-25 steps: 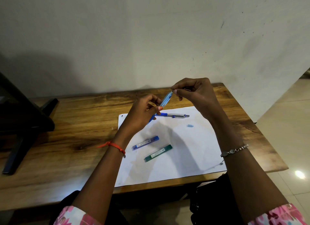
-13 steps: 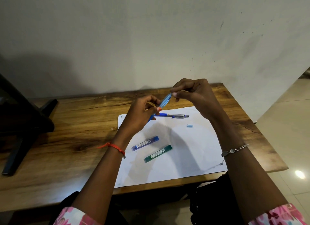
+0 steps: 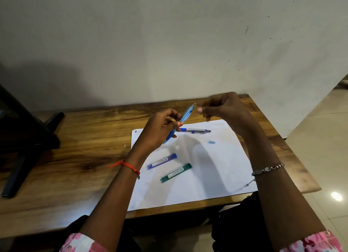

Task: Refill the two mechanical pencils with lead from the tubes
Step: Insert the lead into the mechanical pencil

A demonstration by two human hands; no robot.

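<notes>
My left hand (image 3: 160, 127) holds a translucent light-blue mechanical pencil (image 3: 186, 114) tilted, its top end pointing up and to the right. My right hand (image 3: 224, 107) is blurred, fingers pinched together just right of that top end and not touching it. I cannot tell whether anything tiny is between them. A second pencil (image 3: 196, 130), silver with a blue grip, lies on the white paper (image 3: 216, 167). A small light-blue cap (image 3: 211, 142) lies nearby. A blue lead tube (image 3: 162, 161) and a green lead tube (image 3: 176, 172) lie side by side in front of me.
The paper rests on a wooden table (image 3: 84, 148) set against a pale wall. A black stand (image 3: 22, 139) occupies the table's left end. The table's right edge drops to a tiled floor (image 3: 320, 139).
My right hand has drawn back to the right from the pencil's top end, which it was pinching before. The left hand and pencil have stayed almost in place.
</notes>
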